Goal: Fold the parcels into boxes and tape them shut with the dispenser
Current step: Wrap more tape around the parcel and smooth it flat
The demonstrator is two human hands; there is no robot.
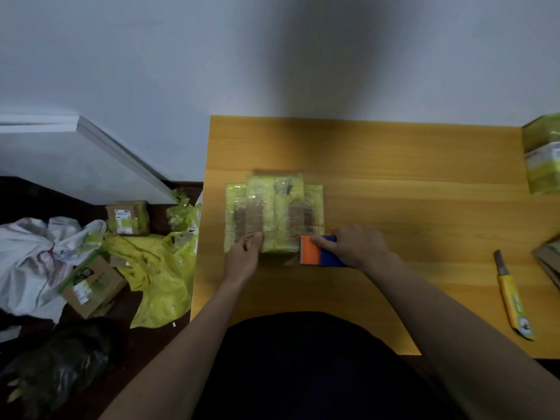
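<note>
A cardboard parcel [274, 212], covered in strips of yellow-green tape, lies on the orange wooden table [394, 183] in front of me. My left hand [244, 256] rests on its near left edge, fingertips touching the taped top. My right hand [356, 247] grips the orange and blue tape dispenser [316, 251] at the parcel's near right corner, the orange end pointing left against the box.
A yellow utility knife [510, 294] lies at the right of the table. Taped boxes stand at the far right edge [542, 153] and right edge [548, 262]. On the floor to the left lie cardboard boxes [128, 216], yellow plastic bags [160, 274] and a white sack [33, 256].
</note>
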